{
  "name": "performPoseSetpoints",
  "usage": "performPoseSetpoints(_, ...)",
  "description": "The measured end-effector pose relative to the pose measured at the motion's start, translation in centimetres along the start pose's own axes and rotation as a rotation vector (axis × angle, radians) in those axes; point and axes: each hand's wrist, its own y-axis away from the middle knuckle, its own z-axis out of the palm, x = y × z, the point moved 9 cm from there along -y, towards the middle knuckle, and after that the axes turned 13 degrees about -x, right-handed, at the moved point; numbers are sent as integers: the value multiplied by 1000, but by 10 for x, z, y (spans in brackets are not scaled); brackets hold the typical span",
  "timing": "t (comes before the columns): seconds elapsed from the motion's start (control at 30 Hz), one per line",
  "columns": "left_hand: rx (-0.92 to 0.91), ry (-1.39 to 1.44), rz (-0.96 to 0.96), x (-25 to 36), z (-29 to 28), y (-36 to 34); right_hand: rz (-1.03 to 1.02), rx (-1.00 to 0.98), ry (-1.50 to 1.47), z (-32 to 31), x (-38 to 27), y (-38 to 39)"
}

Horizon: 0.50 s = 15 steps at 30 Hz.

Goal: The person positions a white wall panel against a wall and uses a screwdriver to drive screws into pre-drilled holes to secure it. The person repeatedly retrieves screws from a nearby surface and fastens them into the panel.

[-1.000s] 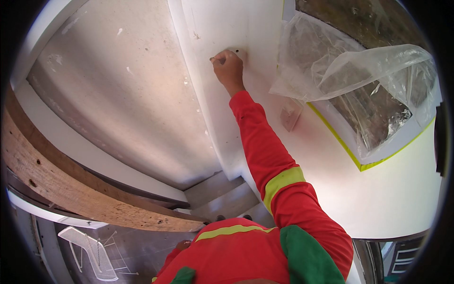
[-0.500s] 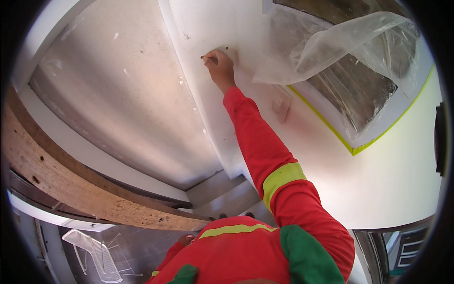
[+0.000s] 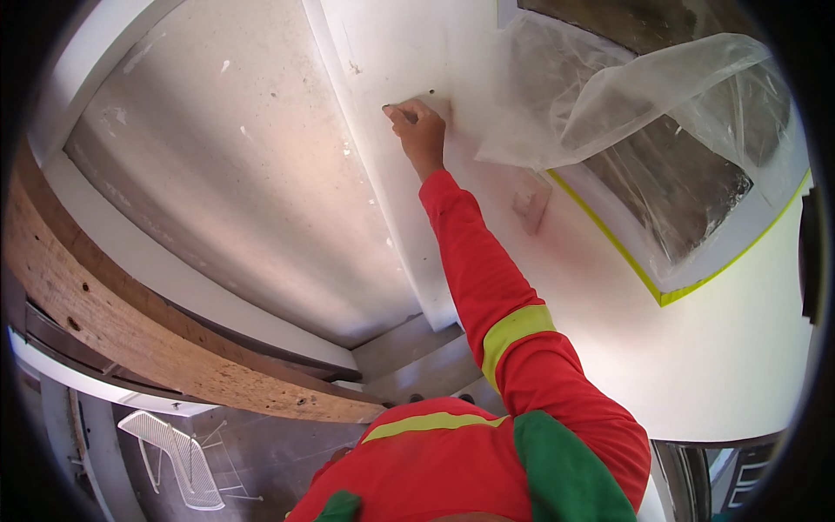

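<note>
My right hand (image 3: 417, 128), at the end of a red sleeve, is raised to the white wall (image 3: 465, 70), fingertips pinched at a small dark bit (image 3: 387, 107) that is too small to name. A dark hole (image 3: 431, 91) shows in the wall just above and right of my knuckles. Crumpled translucent plastic sheeting (image 3: 613, 96) hangs to the right, over a dark panel edged with yellow tape (image 3: 600, 226). My left hand (image 3: 338, 454) is mostly hidden behind my torso, its fingers indistinct.
A rough wooden beam (image 3: 183, 357) curves across the left and lower left. Grey concrete steps (image 3: 409, 365) lie below me, beside a pale plastered surface (image 3: 217, 174). A white mesh metal chair (image 3: 187, 457) stands on the grey floor at lower left.
The whole view shifted up-left, then partly back, as the camera moved. My right hand keeps its pinch at the wall. My left hand shows less now than half a second ago.
</note>
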Motion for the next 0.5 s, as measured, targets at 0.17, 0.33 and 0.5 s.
performPoseSetpoints(0.17,14,-6,-12,-1,-8,-6,93,-33,-54,1,3,-5)
performPoseSetpoints(0.33,22,-56,-5,8,-31,-14,18,-4,-41,2,12,-14)
performPoseSetpoints(0.5,39,-109,34,20,-46,-24,44,-12,-34,3,-3,-3)
